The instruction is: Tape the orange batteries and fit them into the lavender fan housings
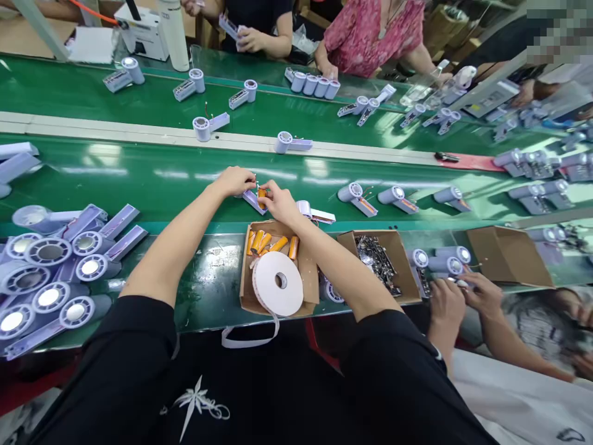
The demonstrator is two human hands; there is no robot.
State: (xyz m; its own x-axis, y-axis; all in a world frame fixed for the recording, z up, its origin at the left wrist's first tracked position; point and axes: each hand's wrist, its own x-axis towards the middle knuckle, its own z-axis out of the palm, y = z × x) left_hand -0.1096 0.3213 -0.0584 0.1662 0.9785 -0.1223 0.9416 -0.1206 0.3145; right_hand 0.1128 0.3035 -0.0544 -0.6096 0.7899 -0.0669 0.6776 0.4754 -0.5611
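Note:
My right hand (279,203) is closed around an orange cylindrical battery (262,196), which stands roughly upright in the fingers. Just to its left, my left hand (235,182) is pinched near the battery's top, by a small whitish bit; what lies between these fingertips is too small to make out. Below both hands is a lavender plastic handle (254,201) on the green belt. A lavender fan body (303,209) lies beside my right wrist. Nearer me, a cardboard box (245,290) holds several orange batteries (278,244) under a roll of white tape (287,281), its loose end hanging over the edge.
Lavender fan housings (49,252) are piled at left. A second box (403,259) holds small metal-looking parts, right of my forearm. A co-worker's hands (456,296) work beside it. More fans with wires (356,198) lie along the belt; other people sit across the line.

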